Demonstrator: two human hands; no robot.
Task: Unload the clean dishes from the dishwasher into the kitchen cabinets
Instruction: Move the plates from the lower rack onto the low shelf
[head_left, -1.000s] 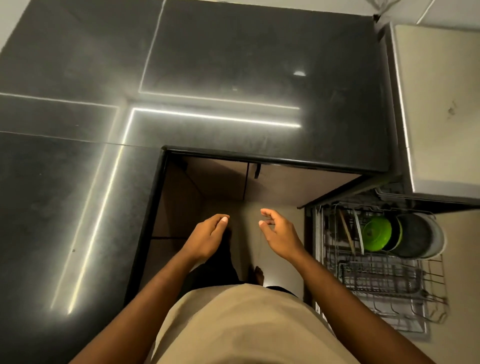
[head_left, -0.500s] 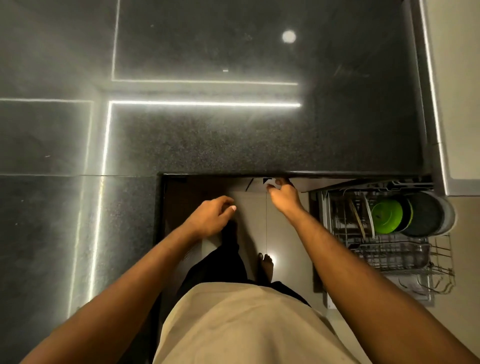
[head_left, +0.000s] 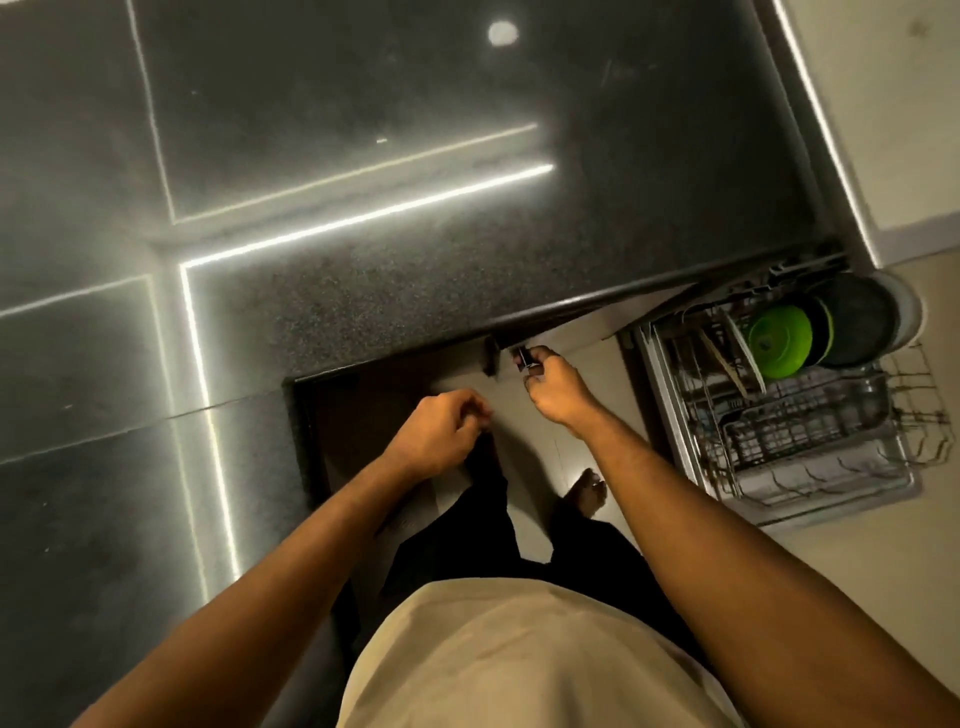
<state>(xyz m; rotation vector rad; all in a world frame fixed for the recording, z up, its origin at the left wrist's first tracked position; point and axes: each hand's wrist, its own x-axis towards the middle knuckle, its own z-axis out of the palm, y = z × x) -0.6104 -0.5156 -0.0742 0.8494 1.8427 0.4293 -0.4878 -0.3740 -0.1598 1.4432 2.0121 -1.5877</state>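
Beige shirt (head_left: 519, 649) fills the bottom edge, with black trousers (head_left: 498, 525) below it. One bare foot (head_left: 587, 491) stands on the pale floor (head_left: 540, 447).

Both forearms reach forward, the hands apart.

Left hand (head_left: 436, 436): hangs over the floor short of the desk edge, fingers loosely curled. Nothing seen in it. Somewhat blurred.

Right hand (head_left: 556, 387): further out and to the right, raised to the underside of the desk edge. Thumb and fingertips pinch a small dark handle (head_left: 521, 357) there. A second dark piece sits just left of it; cannot tell what it is.

Desk (head_left: 415, 234): dark speckled stone, L-shaped, wrapping round the left side and across the far side. Bright strip-light reflections run over it, with one round light spot further back.

Dishes: all in the pulled-out wire rack (head_left: 810, 431), on the right and well apart from both hands. At its far end a green dish (head_left: 779, 340) stands on edge, with a dark dish (head_left: 852, 322) close behind it and a white plate (head_left: 908, 312) behind that. Left of the green dish are thin upright items, too blurred to name. The near half of the rack shows bare wire.
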